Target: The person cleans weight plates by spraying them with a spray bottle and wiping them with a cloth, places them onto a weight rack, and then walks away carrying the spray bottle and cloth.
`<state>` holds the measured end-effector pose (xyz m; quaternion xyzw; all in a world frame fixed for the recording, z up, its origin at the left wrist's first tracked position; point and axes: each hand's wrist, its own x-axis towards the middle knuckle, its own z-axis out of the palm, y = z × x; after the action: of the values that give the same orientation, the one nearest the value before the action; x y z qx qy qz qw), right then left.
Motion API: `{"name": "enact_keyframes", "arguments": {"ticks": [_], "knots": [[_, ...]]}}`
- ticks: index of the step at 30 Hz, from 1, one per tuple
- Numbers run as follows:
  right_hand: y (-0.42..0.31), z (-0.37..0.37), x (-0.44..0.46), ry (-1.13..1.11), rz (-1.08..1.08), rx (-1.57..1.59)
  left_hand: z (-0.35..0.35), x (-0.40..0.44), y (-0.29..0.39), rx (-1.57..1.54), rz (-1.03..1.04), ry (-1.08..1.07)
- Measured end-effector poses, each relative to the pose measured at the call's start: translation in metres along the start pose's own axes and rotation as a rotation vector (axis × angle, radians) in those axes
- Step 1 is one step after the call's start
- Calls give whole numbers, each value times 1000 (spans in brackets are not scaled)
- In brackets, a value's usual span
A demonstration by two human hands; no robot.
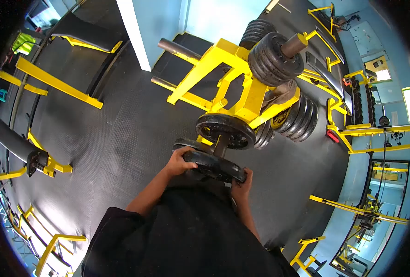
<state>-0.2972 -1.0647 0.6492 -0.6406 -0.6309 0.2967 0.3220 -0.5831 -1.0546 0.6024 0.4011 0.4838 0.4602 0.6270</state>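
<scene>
My left hand (182,162), thumb and fingers parted by the rim's thickness, and my right hand (243,183), curled round the opposite edge, hold a black, round weight plate (214,167), its breadth spanning left to right between them. It lies off the near end of the yellow steel rack (252,102), at the dark grey cylindrical peg (220,148); whether the peg enters it is hidden.

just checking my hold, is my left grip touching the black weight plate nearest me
Touching. The head view shows it: the left grip is on the nearest black weight plate, its thumb lying over the rim.
</scene>
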Motion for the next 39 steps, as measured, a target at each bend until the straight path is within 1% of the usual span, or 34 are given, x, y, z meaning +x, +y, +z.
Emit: {"name": "enact_keyframes", "arguments": {"ticks": [2,3,5,6,7,8,9,10,12,16,18,19,21,25,27,31,33,36,39], "knots": [[10,4,5,10,-40,3,-3,5,-11,134,66,34],[10,5,8,10,-71,4,-1,5,-12,138,76,30],[11,5,10,28,-101,-2,1,4,-14,122,21,74],[9,6,11,41,-127,-12,-1,5,-16,202,88,68],[7,7,13,49,-127,-11,0,5,-18,206,92,61],[6,7,14,58,-133,-24,2,5,-22,212,110,121],[5,7,12,64,-135,-40,6,3,-21,217,124,180],[6,7,11,66,-126,-44,9,3,-20,214,118,172],[6,8,13,35,-49,-10,11,5,-18,282,110,241],[11,7,22,29,-32,-74,11,12,-23,333,129,210],[12,9,31,28,-124,6,9,19,-23,333,266,222],[1,9,37,37,-121,9,10,23,-21,338,268,214],[-19,5,45,59,-180,-95,16,30,-18,289,319,291],[-11,9,60,61,-171,-83,18,44,-11,323,309,299],[-8,13,68,106,-250,-85,19,50,-10,270,265,286],[-11,13,77,99,-227,-64,18,62,-13,332,335,301],[-10,13,80,69,-216,-68,18,62,-13,300,246,280],[-7,12,87,34,-211,-108,17,69,-11,317,294,281],[-5,13,93,26,-205,-73,18,76,-9,267,270,287]]}}
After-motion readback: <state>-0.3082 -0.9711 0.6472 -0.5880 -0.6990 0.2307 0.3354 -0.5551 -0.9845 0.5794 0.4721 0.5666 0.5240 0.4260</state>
